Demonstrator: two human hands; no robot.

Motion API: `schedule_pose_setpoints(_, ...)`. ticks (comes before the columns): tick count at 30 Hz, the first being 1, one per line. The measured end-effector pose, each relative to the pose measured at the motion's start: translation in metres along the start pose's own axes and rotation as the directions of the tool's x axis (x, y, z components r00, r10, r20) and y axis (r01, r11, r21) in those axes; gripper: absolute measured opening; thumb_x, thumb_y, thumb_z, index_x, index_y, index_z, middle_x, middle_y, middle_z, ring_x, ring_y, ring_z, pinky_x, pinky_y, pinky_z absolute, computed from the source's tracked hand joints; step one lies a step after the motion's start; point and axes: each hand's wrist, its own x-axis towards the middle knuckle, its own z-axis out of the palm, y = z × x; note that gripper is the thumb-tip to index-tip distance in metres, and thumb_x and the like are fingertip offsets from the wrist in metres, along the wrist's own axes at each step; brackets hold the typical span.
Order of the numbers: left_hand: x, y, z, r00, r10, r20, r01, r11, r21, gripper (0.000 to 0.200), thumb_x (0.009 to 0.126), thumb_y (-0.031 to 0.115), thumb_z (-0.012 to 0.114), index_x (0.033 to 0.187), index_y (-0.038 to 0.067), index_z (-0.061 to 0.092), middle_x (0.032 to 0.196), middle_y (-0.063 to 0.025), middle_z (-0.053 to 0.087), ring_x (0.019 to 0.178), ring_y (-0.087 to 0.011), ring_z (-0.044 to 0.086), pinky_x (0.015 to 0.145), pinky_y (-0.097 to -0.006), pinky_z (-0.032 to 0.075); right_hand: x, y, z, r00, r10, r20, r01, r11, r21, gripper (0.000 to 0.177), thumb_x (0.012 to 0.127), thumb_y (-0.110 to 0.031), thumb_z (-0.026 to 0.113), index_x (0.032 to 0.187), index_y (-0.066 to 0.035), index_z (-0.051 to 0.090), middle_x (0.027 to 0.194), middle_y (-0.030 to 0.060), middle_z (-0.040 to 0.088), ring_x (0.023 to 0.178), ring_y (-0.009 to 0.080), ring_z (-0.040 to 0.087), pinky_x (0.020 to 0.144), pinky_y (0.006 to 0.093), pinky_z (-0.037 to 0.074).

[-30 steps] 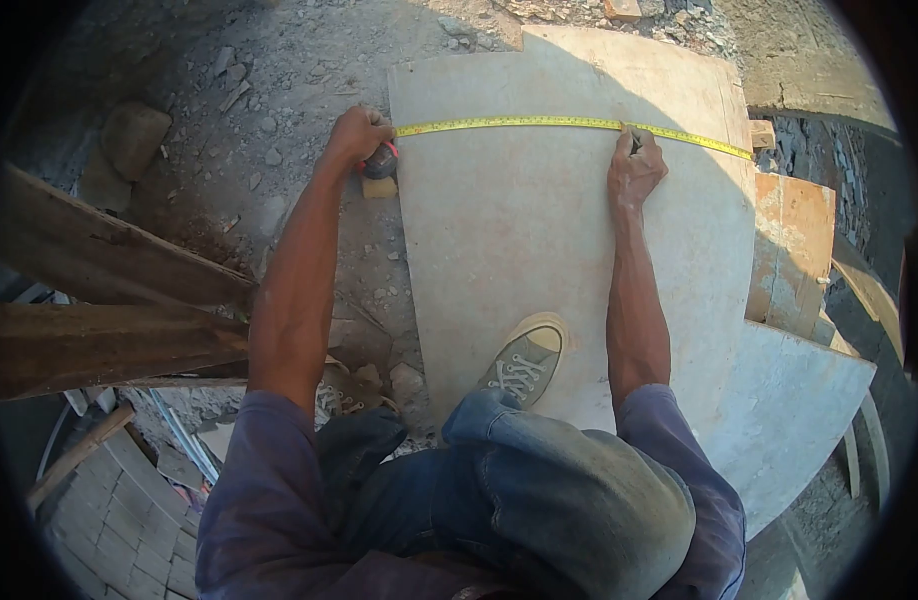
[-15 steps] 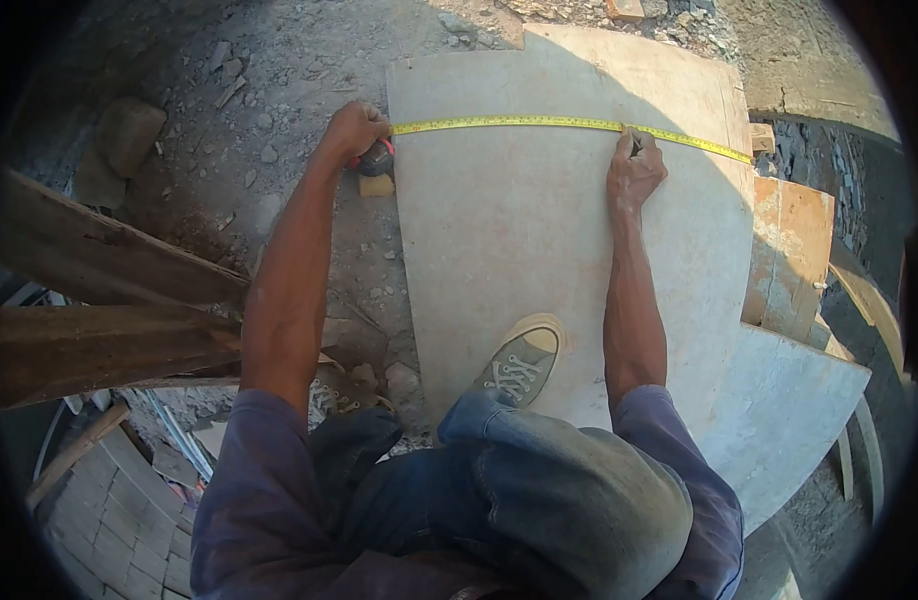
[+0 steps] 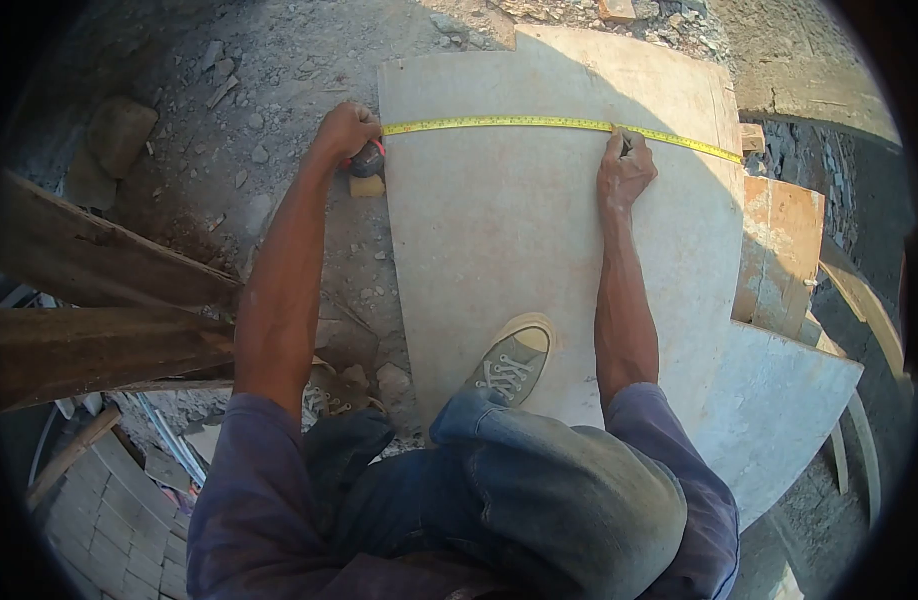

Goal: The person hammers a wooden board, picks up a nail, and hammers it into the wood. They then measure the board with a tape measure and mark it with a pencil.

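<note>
A yellow tape measure blade [image 3: 499, 121] stretches across a pale, worn sheet of board [image 3: 499, 220], from its left edge to its right edge. At the left edge my left hand [image 3: 347, 130] is closed on the tape measure, whose dark and red case [image 3: 367, 160] hangs below the fingers. My right hand [image 3: 627, 175] rests on the board just under the blade, its fingers pinched together at the tape's lower edge. Something small and dark shows between those fingers; its kind cannot be made out. My shoe [image 3: 517, 360] stands on the board.
Under the board's left edge lies a small wood block [image 3: 367, 187]. Heavy timber beams [image 3: 109, 345] are at left, with rubble around them. At right are a stained wood panel [image 3: 779, 240] and a bluish sheet [image 3: 789, 400]. A concrete ledge [image 3: 819, 90] runs at upper right.
The whole view has shifted slightly, so everything sits a little further left. Both hands and the tape keep their places on the board.
</note>
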Motion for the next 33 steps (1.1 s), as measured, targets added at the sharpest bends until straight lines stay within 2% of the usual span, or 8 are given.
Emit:
schedule_pose_setpoints(6, -0.002, -0.001, 0.001, 0.999, -0.038, 0.001, 0.038, 0.999, -0.011, 0.014, 0.08, 0.013, 0.069, 0.083, 0.0, 0.072, 0.069, -0.0052, 0.066, 0.06, -0.0109, 0.057, 0.058, -0.0303, 0.045, 0.0, -0.003, 0.0, 0.999, -0.04, -0.03, 0.039, 0.999, -0.012, 0.009, 0.081, -0.009, 0.067, 0.081, 0.0, 0.068, 0.068, 0.0178, 0.063, 0.06, 0.0323, 0.06, 0.058, 0.0426, 0.046)
schedule_pose_setpoints(8, 0.0, -0.005, 0.003, 0.999, -0.006, -0.035, 0.005, 1.0, -0.03, 0.015, 0.075, 0.016, 0.068, 0.081, 0.003, 0.073, 0.069, -0.0108, 0.069, 0.06, -0.0162, 0.064, 0.059, -0.0323, 0.049, 0.001, -0.003, -0.001, 0.999, -0.049, -0.021, 0.049, 0.999, -0.021, 0.008, 0.081, -0.009, 0.067, 0.08, -0.001, 0.068, 0.067, 0.0167, 0.063, 0.061, 0.0321, 0.06, 0.058, 0.0426, 0.046)
schedule_pose_setpoints(18, 0.007, -0.019, 0.009, 0.999, 0.005, -0.039, -0.008, 0.997, -0.082, 0.014, 0.077, 0.014, 0.068, 0.081, 0.002, 0.072, 0.069, -0.0094, 0.069, 0.058, -0.0141, 0.063, 0.058, -0.0315, 0.049, 0.006, 0.0, -0.003, 0.999, -0.03, 0.035, 0.03, 1.0, 0.009, 0.005, 0.078, -0.008, 0.069, 0.077, -0.004, 0.066, 0.069, 0.0127, 0.065, 0.063, 0.0308, 0.061, 0.061, 0.0415, 0.047)
schedule_pose_setpoints(21, 0.004, -0.017, 0.009, 0.999, -0.011, -0.032, 0.008, 0.994, -0.105, 0.013, 0.077, 0.014, 0.068, 0.082, 0.002, 0.072, 0.068, -0.0087, 0.068, 0.057, -0.0135, 0.063, 0.057, -0.0311, 0.048, 0.007, 0.002, -0.002, 0.999, 0.0, 0.054, -0.001, 1.0, 0.023, 0.006, 0.078, -0.009, 0.069, 0.077, -0.004, 0.066, 0.071, 0.0122, 0.066, 0.065, 0.0306, 0.062, 0.062, 0.0405, 0.048)
schedule_pose_setpoints(23, 0.002, -0.012, 0.008, 0.999, -0.046, -0.01, 0.045, 0.993, -0.106, 0.01, 0.082, 0.011, 0.067, 0.079, 0.001, 0.068, 0.067, 0.0003, 0.062, 0.059, -0.0074, 0.052, 0.056, -0.0274, 0.042, 0.006, 0.002, 0.0, 0.999, 0.011, 0.053, -0.012, 0.999, 0.033, 0.006, 0.078, -0.01, 0.069, 0.077, -0.005, 0.066, 0.072, 0.0114, 0.066, 0.066, 0.0297, 0.062, 0.065, 0.0408, 0.047)
schedule_pose_setpoints(30, 0.004, -0.014, 0.007, 0.999, -0.051, 0.016, 0.052, 0.994, -0.1, 0.011, 0.083, 0.012, 0.067, 0.079, 0.002, 0.067, 0.068, 0.0004, 0.062, 0.059, -0.0076, 0.052, 0.056, -0.0272, 0.042, 0.001, 0.005, 0.002, 0.996, -0.028, 0.081, 0.03, 0.999, -0.026, 0.005, 0.078, -0.014, 0.07, 0.08, -0.011, 0.068, 0.072, 0.006, 0.064, 0.071, 0.0259, 0.059, 0.075, 0.041, 0.038)
schedule_pose_setpoints(32, 0.006, -0.019, 0.009, 1.0, 0.005, -0.017, -0.007, 0.993, -0.118, 0.011, 0.079, 0.013, 0.067, 0.079, 0.002, 0.07, 0.063, -0.0062, 0.065, 0.051, -0.0114, 0.058, 0.05, -0.0304, 0.045, 0.001, 0.005, 0.004, 0.996, -0.034, 0.077, 0.036, 0.999, -0.024, 0.004, 0.078, -0.014, 0.07, 0.079, -0.011, 0.067, 0.072, 0.0058, 0.064, 0.071, 0.026, 0.059, 0.075, 0.0409, 0.038)
schedule_pose_setpoints(33, 0.005, -0.022, 0.007, 1.0, 0.008, -0.017, -0.01, 0.993, -0.116, 0.011, 0.079, 0.013, 0.067, 0.079, 0.002, 0.07, 0.063, -0.0062, 0.065, 0.051, -0.0114, 0.058, 0.05, -0.0304, 0.045, 0.001, 0.004, 0.004, 0.996, -0.04, 0.074, 0.042, 0.999, -0.021, 0.004, 0.077, -0.014, 0.07, 0.079, -0.011, 0.067, 0.072, 0.0056, 0.064, 0.072, 0.0262, 0.059, 0.076, 0.0408, 0.038)
